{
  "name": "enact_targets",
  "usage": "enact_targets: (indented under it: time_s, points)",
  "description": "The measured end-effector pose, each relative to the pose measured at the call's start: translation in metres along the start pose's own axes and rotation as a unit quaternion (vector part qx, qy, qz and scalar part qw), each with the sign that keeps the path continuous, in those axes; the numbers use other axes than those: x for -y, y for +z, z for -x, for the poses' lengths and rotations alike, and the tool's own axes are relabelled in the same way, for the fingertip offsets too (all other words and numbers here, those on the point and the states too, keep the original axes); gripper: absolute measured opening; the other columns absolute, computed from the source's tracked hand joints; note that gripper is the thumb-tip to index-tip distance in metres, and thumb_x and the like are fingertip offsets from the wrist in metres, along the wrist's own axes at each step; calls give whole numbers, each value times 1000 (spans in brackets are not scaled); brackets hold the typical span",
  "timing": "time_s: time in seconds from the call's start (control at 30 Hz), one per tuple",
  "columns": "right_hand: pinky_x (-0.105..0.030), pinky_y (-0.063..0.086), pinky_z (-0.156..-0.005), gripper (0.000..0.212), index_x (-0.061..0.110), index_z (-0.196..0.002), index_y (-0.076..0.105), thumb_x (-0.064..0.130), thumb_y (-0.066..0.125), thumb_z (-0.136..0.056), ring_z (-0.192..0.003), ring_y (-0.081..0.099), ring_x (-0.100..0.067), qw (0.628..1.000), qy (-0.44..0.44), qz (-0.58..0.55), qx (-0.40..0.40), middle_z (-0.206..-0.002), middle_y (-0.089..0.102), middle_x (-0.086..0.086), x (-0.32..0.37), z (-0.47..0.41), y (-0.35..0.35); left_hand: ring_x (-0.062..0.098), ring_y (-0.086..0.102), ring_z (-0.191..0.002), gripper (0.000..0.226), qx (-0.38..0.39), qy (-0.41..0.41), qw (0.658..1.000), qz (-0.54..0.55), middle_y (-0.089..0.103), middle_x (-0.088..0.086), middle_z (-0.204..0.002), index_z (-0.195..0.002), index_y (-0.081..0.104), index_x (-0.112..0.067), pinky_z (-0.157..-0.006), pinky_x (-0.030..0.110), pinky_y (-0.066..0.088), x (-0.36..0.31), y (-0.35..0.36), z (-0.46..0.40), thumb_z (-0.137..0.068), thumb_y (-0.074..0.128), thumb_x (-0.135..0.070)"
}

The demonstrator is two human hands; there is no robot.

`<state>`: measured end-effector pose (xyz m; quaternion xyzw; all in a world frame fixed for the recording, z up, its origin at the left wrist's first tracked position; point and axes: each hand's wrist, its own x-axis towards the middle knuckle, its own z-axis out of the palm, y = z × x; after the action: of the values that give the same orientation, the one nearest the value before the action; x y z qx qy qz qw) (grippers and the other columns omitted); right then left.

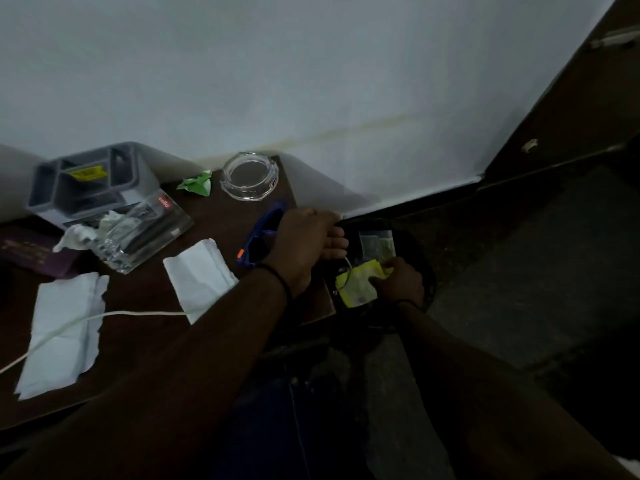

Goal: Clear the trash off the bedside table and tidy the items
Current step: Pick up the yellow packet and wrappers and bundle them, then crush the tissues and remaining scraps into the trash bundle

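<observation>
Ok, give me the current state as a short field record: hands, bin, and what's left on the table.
left hand: left hand grips the rim of the black bin, fingers curled over it
right hand: right hand holds a yellow wrapper inside the bin
bin: beside the table's right edge, some packets already inside
table trash left: green crumpled paper, two white tissues, crumpled clear packaging
other items: glass ashtray, blue sunglasses, grey organiser, white cable
</observation>
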<state>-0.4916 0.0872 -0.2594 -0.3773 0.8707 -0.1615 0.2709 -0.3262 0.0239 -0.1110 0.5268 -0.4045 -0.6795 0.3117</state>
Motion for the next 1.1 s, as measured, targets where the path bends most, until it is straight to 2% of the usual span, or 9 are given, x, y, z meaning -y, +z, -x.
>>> enact_targets:
  time_s: [0.13,0.23,0.4,0.6,0.7,0.8,0.9,1.0,1.1]
  points:
    - [-41,50,-89,28,11,-114,67,25,66,-90,-111,59,-39,999,4,-36,-2,-119,65,-19,3,6,-7,19,63,-57,13,-18,22,999,-17,61,14,-78,-87,57,-7,-49,27,56,-6,-12,6,-98,55,-15]
    - [-37,48,-86,22,6,-105,69,21,60,-92,-107,61,-39,999,-21,-36,-23,-113,68,-20,17,16,-28,19,62,-55,13,-34,30,999,-6,61,14,-75,-86,57,-7,-46,25,55,-11,-23,22,-97,54,-12]
    - [-36,46,-88,24,4,-98,73,23,57,-94,-108,63,-37,989,-127,5,-73,-112,69,-19,69,43,-76,20,60,-57,10,-70,31,997,15,61,13,-77,-89,60,-7,-44,25,52,-22,-63,66,-96,54,-10]
    - [-39,46,-87,23,6,-97,70,23,55,-96,-103,60,-36,961,-253,-38,-103,-108,69,-14,162,107,-102,19,52,-54,18,-136,23,988,72,52,8,-69,-82,57,-10,-40,21,44,-35,-140,127,-98,49,-11]
    - [-33,45,-87,19,12,-93,73,24,59,-91,-105,63,-31,953,-285,-46,-88,-105,72,-9,206,151,-84,19,56,-51,9,-190,31,978,84,58,10,-69,-90,61,-5,-46,25,45,-29,-180,159,-93,53,-8]
    - [-33,46,-89,21,13,-92,75,25,58,-90,-105,64,-29,946,-320,-33,-41,-103,73,-10,236,192,-51,20,56,-54,6,-223,28,970,89,59,9,-72,-91,61,-8,-44,24,45,-21,-217,185,-91,55,-9]
    - [-37,46,-92,22,7,-93,74,21,57,-92,-106,63,-30,937,-347,-31,6,-103,72,-12,256,225,-12,18,51,-53,16,-220,14,967,124,53,6,-69,-80,57,-12,-42,19,41,-11,-252,206,-94,51,-11]
    - [-36,43,-84,22,5,-83,72,18,56,-91,-99,64,-34,932,-361,-30,-7,-95,72,-16,269,246,17,20,53,-55,20,-251,12,957,144,56,6,-70,-79,58,-13,-45,21,43,-2,-277,211,-96,49,-13]
    - [-39,49,-86,18,9,-89,74,16,57,-90,-99,65,-33,918,-396,-11,-7,-97,74,-13,281,250,34,22,56,-57,11,-276,22,948,157,59,9,-73,-90,62,-9,-48,24,44,3,-292,201,-95,52,-12]
